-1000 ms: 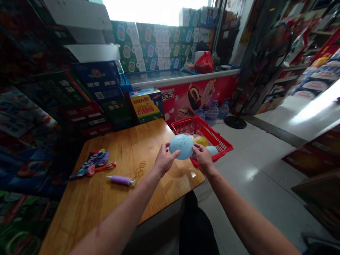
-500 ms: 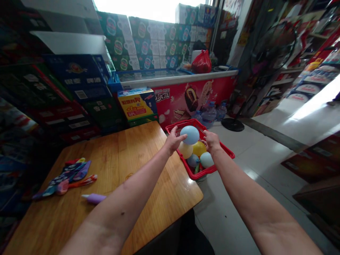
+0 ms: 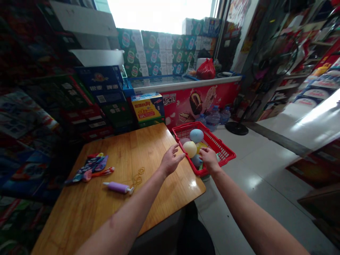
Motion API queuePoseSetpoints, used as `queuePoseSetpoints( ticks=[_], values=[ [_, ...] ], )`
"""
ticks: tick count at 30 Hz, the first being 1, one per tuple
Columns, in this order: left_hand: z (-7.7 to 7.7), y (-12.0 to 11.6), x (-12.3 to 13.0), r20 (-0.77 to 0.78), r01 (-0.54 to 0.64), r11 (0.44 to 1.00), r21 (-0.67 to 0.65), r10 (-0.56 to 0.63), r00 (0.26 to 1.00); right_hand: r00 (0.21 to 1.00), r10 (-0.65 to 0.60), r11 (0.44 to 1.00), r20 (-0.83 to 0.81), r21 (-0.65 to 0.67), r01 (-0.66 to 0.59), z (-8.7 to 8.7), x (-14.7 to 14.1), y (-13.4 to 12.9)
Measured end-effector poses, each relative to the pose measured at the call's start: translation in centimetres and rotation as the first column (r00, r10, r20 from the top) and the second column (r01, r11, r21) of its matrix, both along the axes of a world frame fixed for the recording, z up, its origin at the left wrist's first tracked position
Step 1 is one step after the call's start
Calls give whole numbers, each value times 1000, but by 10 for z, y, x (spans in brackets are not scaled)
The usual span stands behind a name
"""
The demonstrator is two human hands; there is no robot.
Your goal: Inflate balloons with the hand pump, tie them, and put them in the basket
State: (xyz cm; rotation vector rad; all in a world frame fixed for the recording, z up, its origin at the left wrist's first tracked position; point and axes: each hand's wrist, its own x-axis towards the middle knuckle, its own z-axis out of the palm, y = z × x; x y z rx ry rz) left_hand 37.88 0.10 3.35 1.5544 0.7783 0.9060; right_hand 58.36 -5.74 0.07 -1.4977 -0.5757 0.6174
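Observation:
A red plastic basket (image 3: 224, 153) stands beside the table's right edge with several inflated balloons inside. A light blue balloon (image 3: 196, 135) rests on top at the back, behind a cream balloon (image 3: 190, 149). A yellow balloon (image 3: 200, 145) and a darker blue balloon (image 3: 196, 160) show lower down. My left hand (image 3: 171, 160) hovers over the table next to the basket, empty, with its fingers apart. Over the basket's near side is my right hand (image 3: 209, 158), fingers loosely bent and nothing visible in them; it partly hides a pale balloon.
On the wooden table (image 3: 156, 141) lie a purple hand pump (image 3: 118, 187), thin yellowish bands (image 3: 138, 176) and a colourful limp bundle (image 3: 91, 168). Stacked cartons (image 3: 106, 85) and a red freezer (image 3: 183, 102) stand behind. Water bottles (image 3: 213, 118) and a fan base (image 3: 236, 128) are on the floor.
Both hands have let go of the light blue balloon, which now lies in the basket. They have drawn back towards me. The view has shifted left, showing the whole pump.

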Motion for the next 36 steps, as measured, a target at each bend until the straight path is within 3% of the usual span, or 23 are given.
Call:
queuePoseSetpoints(
  ticks=[7,13,16,19,23,27,31,36],
  values=[
    [16,-93,-106,-100,-111,993,30,113,989,986,163,986,-15,-35,-164,22,-94,-92],
    [17,-167,-229,-278,-163,986,40,168,946,922,375,919,97,-170,-356,19,-164,-182],
    [7,-197,-298,-386,-290,955,60,290,876,857,462,876,226,-264,-403,9,-190,-216],
    [-13,-223,-367,-460,-401,904,150,423,781,775,464,882,428,-298,-364,-4,-213,-240],
    [-47,-249,-440,-513,-541,822,180,547,661,571,462,887,679,-367,-281,-15,-236,-255],
    [-69,-259,-469,-481,-590,781,203,605,635,357,518,855,777,-462,-234,-15,-249,-257],
    [-73,-256,-462,-444,-621,750,227,647,619,279,530,848,801,-493,-194,-16,-253,-255],
    [-69,-234,-442,-442,-584,767,266,635,633,206,544,839,814,-521,-157,-21,-256,-253]
  ],
)
